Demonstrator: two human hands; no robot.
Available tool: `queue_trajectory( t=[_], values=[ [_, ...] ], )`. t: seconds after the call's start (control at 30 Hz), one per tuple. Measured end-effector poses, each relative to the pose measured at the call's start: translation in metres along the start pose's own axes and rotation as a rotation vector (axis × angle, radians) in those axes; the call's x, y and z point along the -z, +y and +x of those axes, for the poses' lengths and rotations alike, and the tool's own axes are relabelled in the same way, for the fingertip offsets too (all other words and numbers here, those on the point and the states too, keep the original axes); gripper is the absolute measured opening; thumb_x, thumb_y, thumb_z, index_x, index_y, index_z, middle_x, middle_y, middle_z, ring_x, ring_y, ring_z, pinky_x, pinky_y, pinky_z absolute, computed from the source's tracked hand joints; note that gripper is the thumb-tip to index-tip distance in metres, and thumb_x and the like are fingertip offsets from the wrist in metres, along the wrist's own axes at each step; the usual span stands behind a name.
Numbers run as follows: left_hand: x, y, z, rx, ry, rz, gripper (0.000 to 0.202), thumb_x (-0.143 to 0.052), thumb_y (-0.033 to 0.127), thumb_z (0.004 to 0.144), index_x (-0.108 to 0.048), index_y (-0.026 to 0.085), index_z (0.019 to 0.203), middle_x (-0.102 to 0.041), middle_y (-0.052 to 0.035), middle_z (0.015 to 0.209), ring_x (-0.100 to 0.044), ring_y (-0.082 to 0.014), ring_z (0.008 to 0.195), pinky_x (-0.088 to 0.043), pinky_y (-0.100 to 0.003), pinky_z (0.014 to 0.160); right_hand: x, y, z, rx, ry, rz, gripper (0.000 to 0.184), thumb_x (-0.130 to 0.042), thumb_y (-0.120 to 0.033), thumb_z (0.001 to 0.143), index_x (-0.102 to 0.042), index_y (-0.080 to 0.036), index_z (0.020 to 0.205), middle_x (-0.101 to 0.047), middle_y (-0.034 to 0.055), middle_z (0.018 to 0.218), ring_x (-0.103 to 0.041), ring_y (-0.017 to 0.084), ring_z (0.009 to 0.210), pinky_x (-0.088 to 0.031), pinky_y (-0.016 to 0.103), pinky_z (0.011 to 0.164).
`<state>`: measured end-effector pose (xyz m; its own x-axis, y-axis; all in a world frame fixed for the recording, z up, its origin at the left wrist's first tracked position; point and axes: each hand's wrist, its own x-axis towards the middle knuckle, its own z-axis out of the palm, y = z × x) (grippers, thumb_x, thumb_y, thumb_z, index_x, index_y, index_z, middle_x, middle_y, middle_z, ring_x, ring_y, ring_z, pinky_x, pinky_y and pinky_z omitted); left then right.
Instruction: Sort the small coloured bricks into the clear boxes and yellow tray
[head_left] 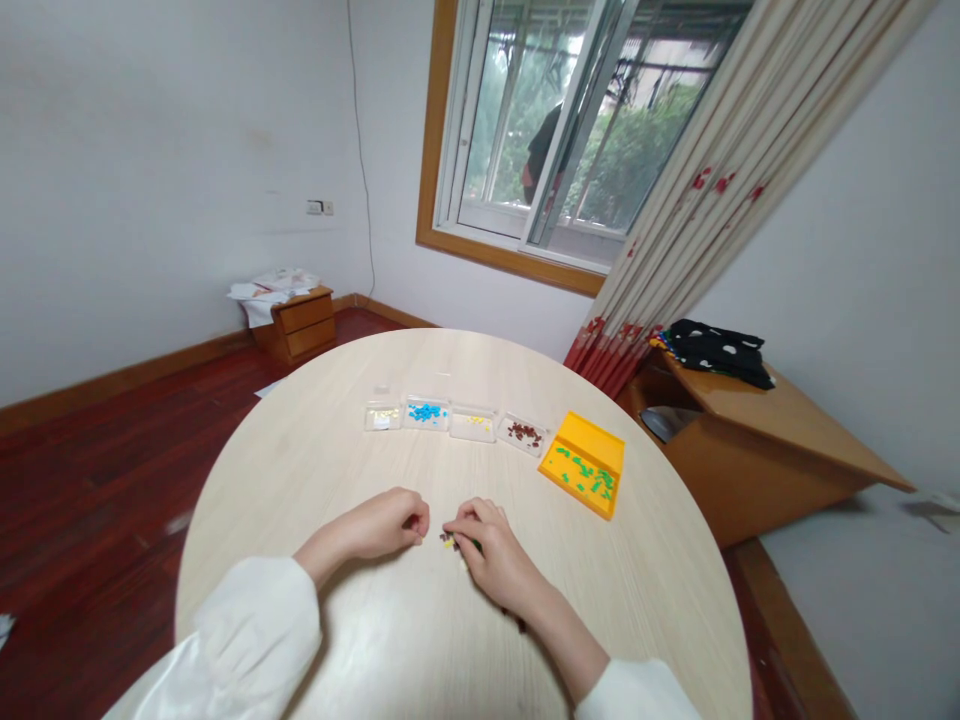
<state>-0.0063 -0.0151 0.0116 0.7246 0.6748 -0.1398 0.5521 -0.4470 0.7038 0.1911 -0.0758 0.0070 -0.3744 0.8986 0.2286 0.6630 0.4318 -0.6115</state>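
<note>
My left hand [386, 525] rests on the round pale wooden table [315, 470] with its fingers curled in; what they hold, if anything, is hidden. My right hand [491, 550] lies close beside it, fingertips pinched on a small cluster of tiny coloured pieces [450, 541], yellow and dark. Beyond the hands stands a row of small clear boxes: one with pale pieces [382, 416], one with blue pieces [426, 412], one with yellow pieces [473, 423] and one with dark red pieces [523, 433]. A yellow tray [583, 463] with green pieces sits at the row's right end.
A low wooden cabinet [757, 440] with black dotted cloth [720, 352] stands right of the table. A curtain [697, 200] hangs by the window [555, 130]. A small wooden nightstand [296, 320] with papers stands at the far left on the red floor.
</note>
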Motion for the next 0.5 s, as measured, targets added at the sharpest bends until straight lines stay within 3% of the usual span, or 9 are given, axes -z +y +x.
queue_trajectory(
  t=[0.2,0.5],
  values=[
    [0.001,0.01,-0.002,-0.024,0.102,0.0,0.018,-0.044,0.016,0.074,-0.061,0.015,0.069,-0.058,-0.0003,0.066,-0.048,-0.0116,0.061,-0.035,-0.021,0.06,0.005,-0.004,-0.004,0.021,0.015,-0.02,0.031,-0.048,0.003,0.075,-0.067,-0.021,0.082,-0.054,0.0041,0.088,-0.049,0.018,0.088,-0.038,0.034,0.079],
    [-0.005,0.01,0.005,0.059,0.217,-0.219,0.011,-0.048,0.017,0.069,-0.059,0.014,0.068,-0.052,0.0024,0.058,-0.044,-0.01,0.054,-0.033,-0.02,0.052,-0.004,-0.005,-0.004,0.042,0.01,-0.158,0.01,-0.059,-0.01,0.078,-0.063,-0.019,0.081,-0.056,0.0037,0.087,-0.049,0.018,0.087,-0.036,0.033,0.077]
  ],
)
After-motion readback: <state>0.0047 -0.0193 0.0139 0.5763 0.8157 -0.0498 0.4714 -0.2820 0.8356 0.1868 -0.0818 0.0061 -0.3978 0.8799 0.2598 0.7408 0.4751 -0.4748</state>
